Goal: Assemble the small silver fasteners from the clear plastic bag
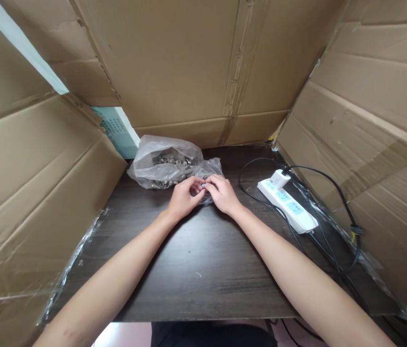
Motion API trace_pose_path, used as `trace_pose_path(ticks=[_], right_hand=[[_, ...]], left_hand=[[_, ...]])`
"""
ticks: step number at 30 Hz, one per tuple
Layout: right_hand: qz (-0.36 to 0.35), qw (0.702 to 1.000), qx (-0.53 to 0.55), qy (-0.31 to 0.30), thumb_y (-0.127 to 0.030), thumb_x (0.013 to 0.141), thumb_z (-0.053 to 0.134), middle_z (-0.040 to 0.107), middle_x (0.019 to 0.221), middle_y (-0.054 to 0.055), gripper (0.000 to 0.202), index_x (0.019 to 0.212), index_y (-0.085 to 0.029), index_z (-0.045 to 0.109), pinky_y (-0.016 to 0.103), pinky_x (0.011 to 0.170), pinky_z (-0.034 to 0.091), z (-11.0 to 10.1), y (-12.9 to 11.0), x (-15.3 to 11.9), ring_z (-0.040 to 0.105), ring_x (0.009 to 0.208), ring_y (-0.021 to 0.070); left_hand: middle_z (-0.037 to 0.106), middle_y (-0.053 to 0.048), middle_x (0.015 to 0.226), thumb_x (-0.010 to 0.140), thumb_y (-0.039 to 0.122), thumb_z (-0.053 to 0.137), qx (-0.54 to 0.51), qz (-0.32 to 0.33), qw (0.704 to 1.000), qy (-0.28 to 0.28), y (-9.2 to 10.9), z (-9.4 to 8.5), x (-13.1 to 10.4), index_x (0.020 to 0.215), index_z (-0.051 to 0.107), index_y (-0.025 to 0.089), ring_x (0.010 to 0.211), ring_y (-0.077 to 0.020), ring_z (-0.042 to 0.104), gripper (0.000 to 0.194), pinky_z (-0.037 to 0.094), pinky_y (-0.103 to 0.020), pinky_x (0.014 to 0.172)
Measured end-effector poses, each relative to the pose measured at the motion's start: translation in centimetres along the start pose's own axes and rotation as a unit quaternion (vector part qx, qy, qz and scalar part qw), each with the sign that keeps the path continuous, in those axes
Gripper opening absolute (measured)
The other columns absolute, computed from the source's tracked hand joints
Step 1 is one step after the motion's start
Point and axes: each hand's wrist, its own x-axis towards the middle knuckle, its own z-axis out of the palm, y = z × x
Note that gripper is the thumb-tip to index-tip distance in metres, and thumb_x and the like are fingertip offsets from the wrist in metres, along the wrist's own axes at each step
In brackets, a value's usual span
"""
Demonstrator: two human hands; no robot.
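My left hand (185, 196) and my right hand (222, 192) meet over the middle of the table, fingertips together. Between them is a small shiny metal part (203, 185), pinched by the fingers of both hands; its exact kind is too small to make out. Just behind the hands lies a small clear plastic bag (212, 166), partly hidden by them. To its left stands a larger clear plastic bag (143, 161), its mouth open, holding many small metal parts (174, 161).
A white power strip (299, 217) with a white plug adapter (280, 178) lies at the right, black cables (336, 185) looping around it. Cardboard walls (185, 62) enclose the dark wooden table (189, 274) at the back and both sides. A pale green printed panel (114, 127) shows at back left.
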Motion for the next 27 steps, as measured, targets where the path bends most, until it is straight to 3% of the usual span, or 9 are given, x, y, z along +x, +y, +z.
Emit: trace_pose_path(ticks=[27], right_hand=[[-0.007,1.0,-0.003,0.0,-0.025,0.094,0.05,0.066,0.086,0.003,0.02,0.076,-0.022,0.059,0.034,0.085,0.041,0.04,0.1,-0.04,0.06,0.089,0.02]], left_hand=[[0.069,-0.002,0.083,0.085,0.016,0.068,0.013,0.003,1.0,0.004,-0.18,-0.01,-0.06,0.1,0.067,0.017,0.073,-0.0139,0.064,0.016,0.054,-0.025,0.071]])
